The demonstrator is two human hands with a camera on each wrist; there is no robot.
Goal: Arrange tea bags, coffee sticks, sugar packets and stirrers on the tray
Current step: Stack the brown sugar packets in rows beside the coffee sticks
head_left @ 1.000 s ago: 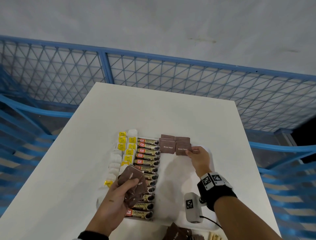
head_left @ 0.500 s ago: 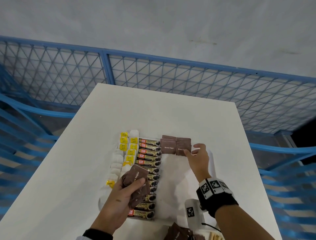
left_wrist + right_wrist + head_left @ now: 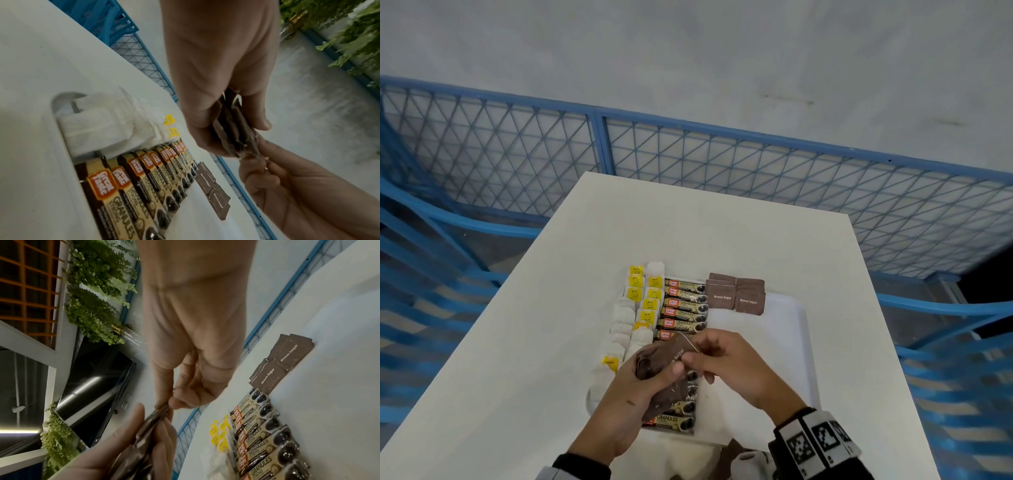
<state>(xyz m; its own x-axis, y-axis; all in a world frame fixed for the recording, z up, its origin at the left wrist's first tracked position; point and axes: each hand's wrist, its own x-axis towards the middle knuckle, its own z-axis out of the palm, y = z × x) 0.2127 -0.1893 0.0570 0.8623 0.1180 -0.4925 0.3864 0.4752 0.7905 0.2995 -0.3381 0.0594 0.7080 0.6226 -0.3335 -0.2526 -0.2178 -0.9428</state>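
Overhead, we see our left hand (image 3: 633, 394) gripping a bundle of brown sugar packets (image 3: 666, 363) above the white tray (image 3: 796, 346) on the bench (image 3: 524, 342), our right hand (image 3: 729, 363) pinching the top one. From our left wrist, coffee sticks (image 3: 131, 183) lie in a row beside white tea bags (image 3: 102, 123). From our right wrist, two laid sugar packets (image 3: 281, 361) sit beyond the coffee sticks

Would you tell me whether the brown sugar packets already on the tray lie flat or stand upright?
Flat: the brown sugar packets lie overlapped, labels up, on the tray.
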